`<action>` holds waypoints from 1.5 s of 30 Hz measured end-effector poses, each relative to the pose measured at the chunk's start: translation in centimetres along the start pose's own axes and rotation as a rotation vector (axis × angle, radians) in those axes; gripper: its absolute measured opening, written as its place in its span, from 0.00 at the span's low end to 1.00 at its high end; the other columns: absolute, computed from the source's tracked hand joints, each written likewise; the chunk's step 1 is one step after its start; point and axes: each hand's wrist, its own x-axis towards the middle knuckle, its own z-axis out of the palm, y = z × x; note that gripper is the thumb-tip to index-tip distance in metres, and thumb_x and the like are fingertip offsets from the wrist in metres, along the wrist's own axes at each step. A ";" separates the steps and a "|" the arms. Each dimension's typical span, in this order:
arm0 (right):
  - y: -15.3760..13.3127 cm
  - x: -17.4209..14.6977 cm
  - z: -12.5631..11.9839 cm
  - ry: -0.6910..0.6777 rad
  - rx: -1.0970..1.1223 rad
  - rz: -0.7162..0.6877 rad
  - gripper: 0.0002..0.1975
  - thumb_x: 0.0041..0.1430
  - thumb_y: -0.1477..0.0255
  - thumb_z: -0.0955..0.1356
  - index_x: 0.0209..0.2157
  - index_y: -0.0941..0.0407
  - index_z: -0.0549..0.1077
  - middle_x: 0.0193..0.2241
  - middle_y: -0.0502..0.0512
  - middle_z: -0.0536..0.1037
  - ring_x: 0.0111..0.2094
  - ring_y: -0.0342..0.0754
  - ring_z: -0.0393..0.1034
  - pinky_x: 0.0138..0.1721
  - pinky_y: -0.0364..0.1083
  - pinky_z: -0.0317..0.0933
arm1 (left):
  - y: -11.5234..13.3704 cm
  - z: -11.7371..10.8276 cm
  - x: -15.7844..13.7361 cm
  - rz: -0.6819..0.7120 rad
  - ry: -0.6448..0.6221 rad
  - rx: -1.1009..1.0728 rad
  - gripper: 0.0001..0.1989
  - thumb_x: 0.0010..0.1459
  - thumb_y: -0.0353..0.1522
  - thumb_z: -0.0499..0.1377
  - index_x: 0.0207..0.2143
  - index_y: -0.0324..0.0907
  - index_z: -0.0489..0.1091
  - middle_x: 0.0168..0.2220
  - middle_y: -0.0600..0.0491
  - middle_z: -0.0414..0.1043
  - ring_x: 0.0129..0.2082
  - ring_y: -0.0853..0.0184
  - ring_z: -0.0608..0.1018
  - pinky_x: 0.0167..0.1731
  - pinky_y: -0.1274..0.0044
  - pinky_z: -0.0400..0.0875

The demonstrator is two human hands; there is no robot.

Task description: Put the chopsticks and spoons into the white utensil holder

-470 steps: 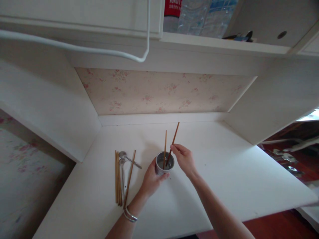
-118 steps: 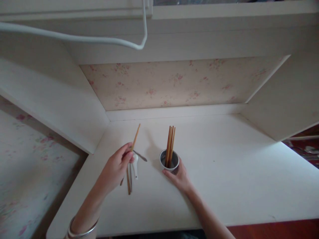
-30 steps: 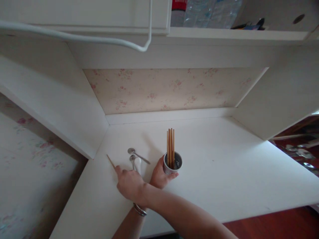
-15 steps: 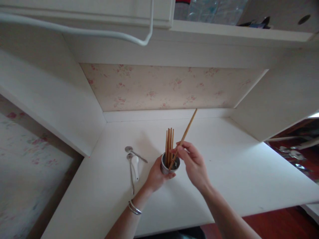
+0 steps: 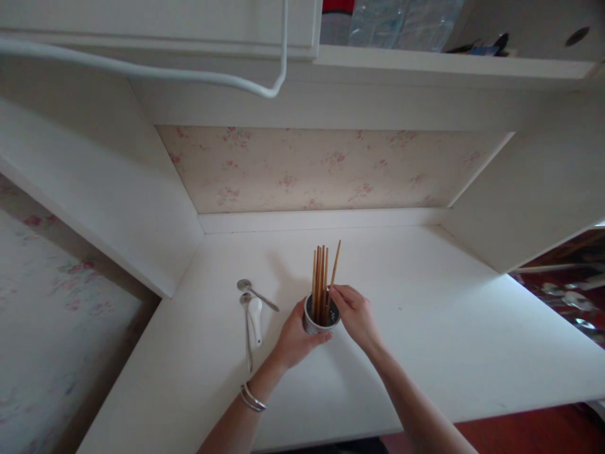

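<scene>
My left hand (image 5: pixel 293 334) is wrapped round a grey utensil holder (image 5: pixel 312 327), a small cup tilted slightly over the white desk. Several wooden chopsticks (image 5: pixel 320 274) stand inside it, leaning on its far left side. Between the thumb and fingers of my right hand (image 5: pixel 352 312) is one more chopstick (image 5: pixel 336 260), its lower part down in the cup and its upper end leaning right. To the left lie two metal spoons, one slanted (image 5: pixel 261 296) and one lengthwise (image 5: pixel 248 331), with a white soup spoon (image 5: pixel 256 320) beside them.
The white desktop (image 5: pixel 425 328) has side panels left and right and a floral back wall (image 5: pixel 293 167). Overhead, a white bent rod (image 5: pixel 269 91) hangs below a cabinet, and a shelf holds clear plastic bottles (image 5: pixel 401 22).
My right hand has lowered the chopstick deeper into the cup and turned it more upright. The left hand keeps its hold on the cup; the spoons lie as before.
</scene>
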 end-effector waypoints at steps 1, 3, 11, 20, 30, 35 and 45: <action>0.0 0.0 0.1 -0.014 -0.004 -0.008 0.17 0.65 0.61 0.62 0.37 0.54 0.79 0.37 0.57 0.80 0.39 0.53 0.74 0.42 0.50 0.65 | 0.0 0.0 0.0 -0.001 0.002 0.002 0.39 0.39 0.31 0.73 0.55 0.42 0.66 0.53 0.44 0.71 0.54 0.53 0.71 0.57 0.61 0.62; 0.0 -0.1 0.1 -0.043 -0.005 -0.011 0.17 0.66 0.61 0.62 0.38 0.53 0.80 0.38 0.57 0.80 0.40 0.53 0.74 0.43 0.50 0.65 | 0.1 0.1 0.0 -0.004 0.008 0.004 0.39 0.39 0.31 0.73 0.55 0.41 0.66 0.53 0.44 0.71 0.53 0.53 0.72 0.56 0.61 0.63; 0.5 -0.3 0.1 -0.090 0.012 -0.003 0.17 0.66 0.60 0.62 0.43 0.51 0.79 0.40 0.56 0.80 0.41 0.52 0.73 0.43 0.49 0.66 | 0.3 0.2 0.0 -0.030 0.014 0.015 0.39 0.38 0.31 0.73 0.54 0.41 0.66 0.53 0.44 0.71 0.54 0.54 0.71 0.56 0.62 0.63; 1.0 -0.5 0.5 -0.062 0.046 0.008 0.16 0.66 0.62 0.62 0.46 0.51 0.78 0.41 0.56 0.79 0.40 0.52 0.74 0.39 0.49 0.68 | 0.4 0.3 -0.1 -0.043 0.014 0.018 0.39 0.38 0.31 0.73 0.55 0.42 0.65 0.52 0.44 0.71 0.54 0.52 0.71 0.56 0.61 0.63; -0.3 -0.1 0.3 -0.043 -0.017 -0.019 0.19 0.67 0.60 0.60 0.45 0.53 0.78 0.40 0.57 0.80 0.38 0.51 0.75 0.38 0.48 0.68 | 0.2 0.2 -0.1 -0.020 -0.004 0.047 0.39 0.40 0.32 0.73 0.56 0.41 0.65 0.54 0.44 0.70 0.55 0.52 0.70 0.57 0.61 0.62; 0.1 0.1 0.4 -0.030 0.030 0.045 0.20 0.65 0.57 0.62 0.47 0.55 0.76 0.42 0.59 0.79 0.39 0.52 0.76 0.41 0.49 0.69 | 0.2 0.3 0.0 -0.019 -0.005 0.018 0.40 0.39 0.33 0.73 0.56 0.42 0.64 0.55 0.43 0.70 0.56 0.51 0.70 0.57 0.60 0.62; 3.6 -3.3 1.5 -0.249 0.427 0.080 0.50 0.45 0.65 0.77 0.65 0.53 0.50 0.58 0.63 0.68 0.59 0.58 0.63 0.60 0.60 0.55 | 1.8 0.8 0.0 0.054 -0.078 0.029 0.33 0.47 0.36 0.69 0.55 0.42 0.65 0.52 0.46 0.72 0.51 0.57 0.74 0.53 0.65 0.68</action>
